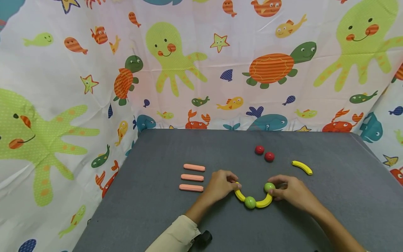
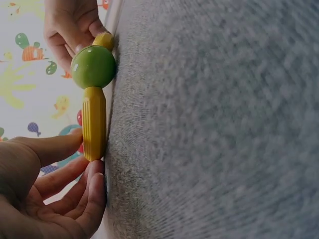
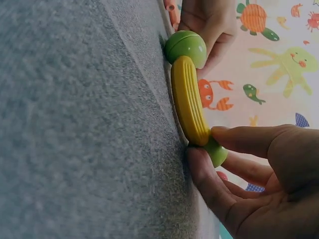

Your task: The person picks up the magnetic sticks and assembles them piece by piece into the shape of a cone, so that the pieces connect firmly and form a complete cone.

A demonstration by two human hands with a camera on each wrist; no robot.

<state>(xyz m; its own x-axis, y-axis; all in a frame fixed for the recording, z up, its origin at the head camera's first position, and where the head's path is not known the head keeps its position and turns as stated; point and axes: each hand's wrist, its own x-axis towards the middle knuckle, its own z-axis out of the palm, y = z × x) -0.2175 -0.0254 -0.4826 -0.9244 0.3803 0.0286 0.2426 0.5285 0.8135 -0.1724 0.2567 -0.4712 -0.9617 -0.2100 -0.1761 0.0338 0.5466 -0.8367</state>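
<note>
Two curved yellow rods and two green balls form a U-shaped chain on the grey surface. My left hand (image 1: 219,186) pinches the upper end of the left yellow rod (image 1: 240,196) between thumb and fingers. That rod's lower end meets a green ball (image 1: 250,202) at the bottom of the U. From this ball the other ribbed yellow rod (image 3: 188,99) curves up to a second green ball (image 1: 269,187). My right hand (image 1: 292,190) grips this second ball with thumb and fingers, right where it joins the rod. In the right wrist view, the fingers partly hide the ball.
Left of the chain lie three pink sticks (image 1: 192,177) in parallel. Behind it sit two red balls (image 1: 269,156), with another curved yellow rod (image 1: 302,167) to their right. A black object (image 1: 204,238) shows by the left sleeve. A sea-animal print curtain (image 1: 201,70) borders the table.
</note>
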